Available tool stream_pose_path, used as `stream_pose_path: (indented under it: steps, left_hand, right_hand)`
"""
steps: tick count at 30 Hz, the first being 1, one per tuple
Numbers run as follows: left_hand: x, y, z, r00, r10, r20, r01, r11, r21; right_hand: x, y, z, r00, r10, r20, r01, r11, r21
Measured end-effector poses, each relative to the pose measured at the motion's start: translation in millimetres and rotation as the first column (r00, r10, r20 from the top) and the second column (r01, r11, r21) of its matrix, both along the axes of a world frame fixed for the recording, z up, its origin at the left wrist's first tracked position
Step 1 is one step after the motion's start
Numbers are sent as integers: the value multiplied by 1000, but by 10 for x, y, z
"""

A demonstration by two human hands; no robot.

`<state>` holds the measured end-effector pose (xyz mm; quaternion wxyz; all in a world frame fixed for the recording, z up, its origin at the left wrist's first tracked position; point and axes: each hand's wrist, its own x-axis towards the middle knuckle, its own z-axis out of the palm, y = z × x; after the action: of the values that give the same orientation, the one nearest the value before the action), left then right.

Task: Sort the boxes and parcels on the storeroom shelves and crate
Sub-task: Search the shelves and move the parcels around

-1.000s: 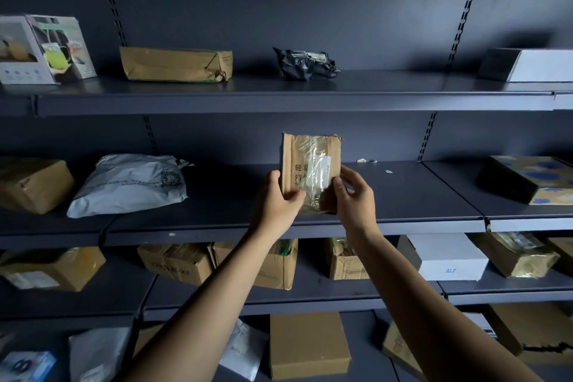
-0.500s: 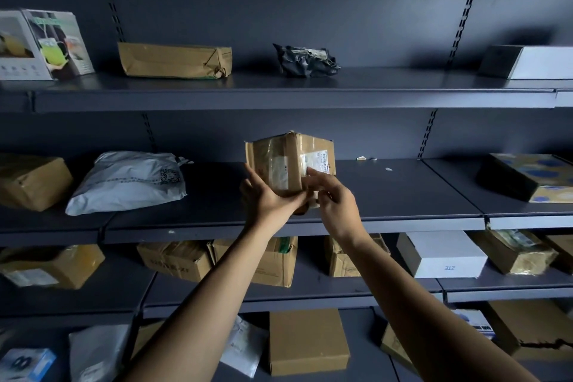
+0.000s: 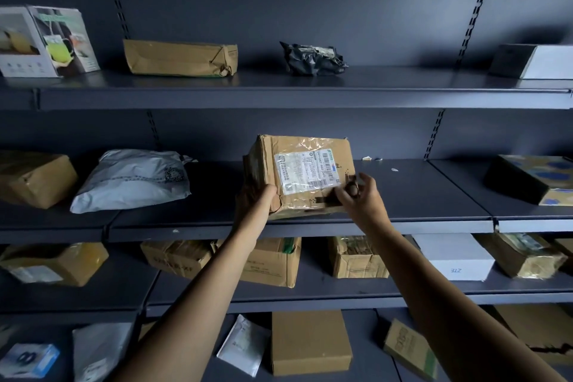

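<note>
A dark grey back wall point(image 3: 310, 3) carries slotted metal uprights point(image 3: 475, 18), which bear long dark grey metal shelves point(image 3: 279, 98) in tiers. The light is dim, with deep shadow beneath each shelf.

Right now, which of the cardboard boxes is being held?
The box at the front of the middle shelf, white label facing the camera: the left hand grips its lower left corner. No hand touches any other.
</note>
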<state>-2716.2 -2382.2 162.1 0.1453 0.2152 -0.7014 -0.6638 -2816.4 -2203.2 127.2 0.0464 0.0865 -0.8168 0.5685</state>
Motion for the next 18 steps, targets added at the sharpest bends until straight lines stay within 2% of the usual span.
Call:
stream_pose_path:
  steps: [2, 6, 8, 15, 18]
  left_hand:
    - [38, -16, -59, 998, 40, -52, -44, 996, -79]
    - [18, -44, -178, 997, 18, -74, -18, 1000, 8]
    - [-26, -56, -262, 997, -8, -74, 12, 999, 52]
    - [-62, -52, -397, 995, -78, -57, 83, 991, 100]
    - [-5, 5, -258, 999, -42, -35, 42, 999, 21]
  right_hand:
    - [39, 23, -4, 995, 48, 85, -39, 993, -110]
    - [89, 94, -24, 928, 228, 295, -138, 945, -297]
    - [71, 126, -37, 893, 290, 345, -142, 907, -396]
    - [74, 181, -64, 892, 350, 286, -169, 845, -507]
    - [86, 182, -36, 930, 296, 219, -150, 847, -509]
